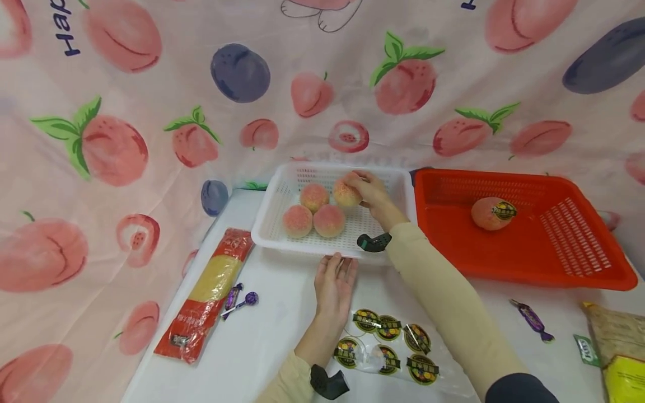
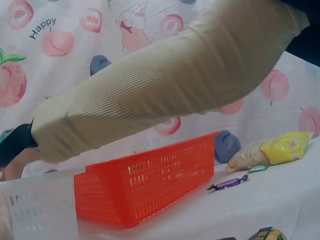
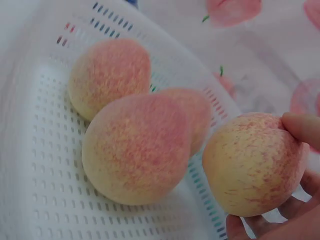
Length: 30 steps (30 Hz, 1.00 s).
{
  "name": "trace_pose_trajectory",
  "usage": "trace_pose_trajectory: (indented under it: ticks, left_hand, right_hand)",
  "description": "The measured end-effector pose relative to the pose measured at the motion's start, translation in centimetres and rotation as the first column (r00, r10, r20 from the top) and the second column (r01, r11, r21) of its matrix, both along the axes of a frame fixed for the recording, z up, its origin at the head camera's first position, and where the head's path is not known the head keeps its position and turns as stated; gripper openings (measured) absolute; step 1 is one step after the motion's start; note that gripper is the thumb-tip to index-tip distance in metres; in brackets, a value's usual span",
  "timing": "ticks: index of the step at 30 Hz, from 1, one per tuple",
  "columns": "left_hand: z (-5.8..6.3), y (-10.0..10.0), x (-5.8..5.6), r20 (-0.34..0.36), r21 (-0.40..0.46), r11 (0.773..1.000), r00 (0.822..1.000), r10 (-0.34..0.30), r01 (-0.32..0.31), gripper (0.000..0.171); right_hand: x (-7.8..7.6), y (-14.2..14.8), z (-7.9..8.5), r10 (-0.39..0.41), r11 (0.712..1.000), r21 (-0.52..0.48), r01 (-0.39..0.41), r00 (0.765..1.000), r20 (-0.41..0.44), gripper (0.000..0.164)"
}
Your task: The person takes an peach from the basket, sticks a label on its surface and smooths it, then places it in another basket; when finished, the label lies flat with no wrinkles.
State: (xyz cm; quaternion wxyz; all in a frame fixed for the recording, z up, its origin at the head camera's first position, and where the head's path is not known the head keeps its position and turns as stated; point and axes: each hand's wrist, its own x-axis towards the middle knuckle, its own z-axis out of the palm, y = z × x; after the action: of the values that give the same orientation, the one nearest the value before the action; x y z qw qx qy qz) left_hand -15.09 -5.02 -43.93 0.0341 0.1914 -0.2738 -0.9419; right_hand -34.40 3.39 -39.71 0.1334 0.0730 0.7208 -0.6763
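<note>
My right hand [image 1: 372, 193] grips a peach [image 1: 346, 191] over the back right part of the white basket [image 1: 262, 232]. In the right wrist view the thumb and fingers wrap the right side of this peach [image 3: 252, 165], its yellow and pink skin bare of any sticker. Three more peaches [image 1: 329, 220] sit close together in the basket. At the basket's front side is my left hand [image 1: 335, 288], its fairly straight fingers touching the wall just below the rim. Little of that hand shows in the left wrist view.
The red basket [image 1: 453, 260] stands to the right, holding one peach [image 1: 491, 214] with a black-and-gold sticker. A sticker sheet [image 1: 375, 358] lies in front. Left are a red-and-yellow packet [image 1: 206, 296] and a purple lollipop [image 1: 251, 298]; right, a wrapped candy [image 1: 533, 322] and a yellow bag [image 1: 625, 378].
</note>
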Motion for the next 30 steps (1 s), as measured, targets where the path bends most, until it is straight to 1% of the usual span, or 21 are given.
trace_pose_trajectory:
  ticks: [4,7,11,16,20,23,26,30]
  left_hand:
    - [0.0,0.0,-0.1,-0.003,0.002,1.000,1.000,0.007,-0.007,0.013]
    - [0.0,-0.1,-0.1,0.002,0.002,1.000,1.000,0.003,-0.003,0.012]
    - [0.0,-0.1,-0.1,-0.007,0.010,1.000,1.000,0.006,-0.006,0.011]
    - [0.2,0.0,0.1,-0.020,0.031,1.000,1.000,0.007,-0.007,0.010]
    - [0.2,0.0,0.1,-0.026,0.034,0.999,1.000,0.009,-0.008,0.010]
    - [0.2,0.0,0.0,-0.030,0.028,1.000,1.000,0.009,-0.008,0.011]
    - [0.1,0.1,-0.1,-0.030,0.022,1.000,0.999,0.011,-0.011,0.011]
    - [0.0,0.2,-0.2,-0.019,0.018,1.000,1.000,0.014,-0.013,0.011]
  right_hand:
    - [1.1,0.7,1.7,0.001,0.999,-0.047,-0.005,0.998,-0.070,0.051]
    - [2.2,1.4,3.2,-0.011,0.995,-0.100,0.002,0.996,-0.093,0.052]
    - [4.0,2.8,4.9,-0.016,0.989,-0.148,0.000,0.994,-0.108,0.053]
    - [6.8,5.1,6.4,-0.006,0.983,-0.181,-0.017,0.992,-0.127,0.054]
    - [9.5,7.2,7.0,0.021,0.985,-0.167,-0.044,0.990,-0.138,0.055]
    - [11.5,8.7,7.0,0.035,0.987,-0.150,-0.057,0.989,-0.146,0.055]
    - [13.6,9.8,6.6,0.047,0.990,-0.127,-0.067,0.987,-0.154,0.052]
    - [16.4,10.8,5.7,0.068,0.997,-0.036,-0.074,0.985,-0.157,0.047]
